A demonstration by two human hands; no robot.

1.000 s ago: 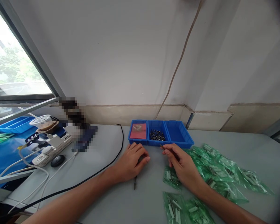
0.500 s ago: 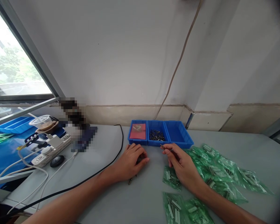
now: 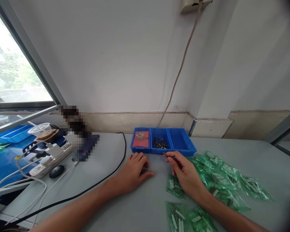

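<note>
My right hand (image 3: 183, 170) is closed in a pinch on a small metal screw (image 3: 165, 154), just in front of the blue tray (image 3: 159, 150). Palm down on the grey table, my left hand (image 3: 136, 169) has its thumb stretched apart from its bent fingers. Something dark shows in the gap beside that thumb, too small to name, and the palm is hidden. A heap of screws (image 3: 160, 143) lies in the tray's middle compartment. The left compartment holds a pink card (image 3: 138, 141) with a small clear bag on it; the right compartment (image 3: 180, 139) is bare.
Several green bags (image 3: 219, 177) of metal and white parts lie around my right forearm, with more green bags (image 3: 178, 219) nearer me. A black cable (image 3: 87, 188) passes by my left arm. At left are a black mouse (image 3: 56, 171), a power strip (image 3: 38, 170) and a pixelated area.
My left thumb has straightened away from the fingers, and the screw ends seen under that hand no longer show. My right hand keeps its pinch. The view has tilted slightly up and right.
</note>
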